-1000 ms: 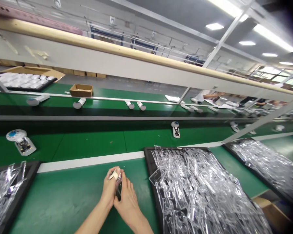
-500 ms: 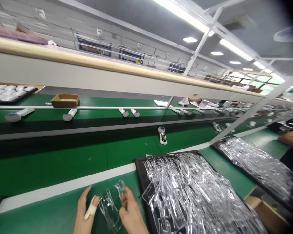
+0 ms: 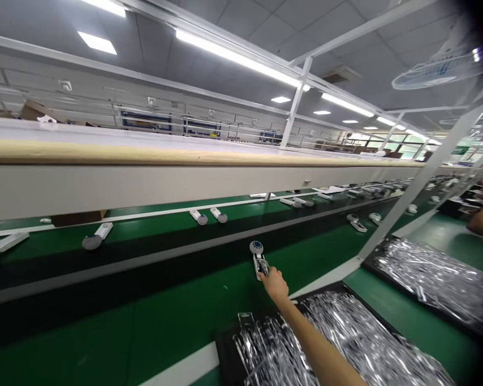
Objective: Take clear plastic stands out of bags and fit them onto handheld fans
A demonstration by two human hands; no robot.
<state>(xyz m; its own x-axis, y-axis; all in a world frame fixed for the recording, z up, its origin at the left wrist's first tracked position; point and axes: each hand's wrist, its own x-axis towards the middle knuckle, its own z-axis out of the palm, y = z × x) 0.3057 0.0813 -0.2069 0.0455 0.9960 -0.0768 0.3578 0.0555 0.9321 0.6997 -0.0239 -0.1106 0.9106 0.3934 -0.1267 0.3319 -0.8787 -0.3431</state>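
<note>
While stretched across green conveyor belt [image 3: 177,300], right hand [image 3: 274,284] pinches white round-headed plastic device [image 3: 258,260], grip pressed together; black tray of clear inserts [image 3: 224,348] sits within reach.

A person's bare right hand [image 3: 276,284], moments ago working a clear plastic insert close to the body, now stretches ahead to touch a white round-headed plastic device [image 3: 258,258] on the green conveyor belt [image 3: 165,316].
</note>
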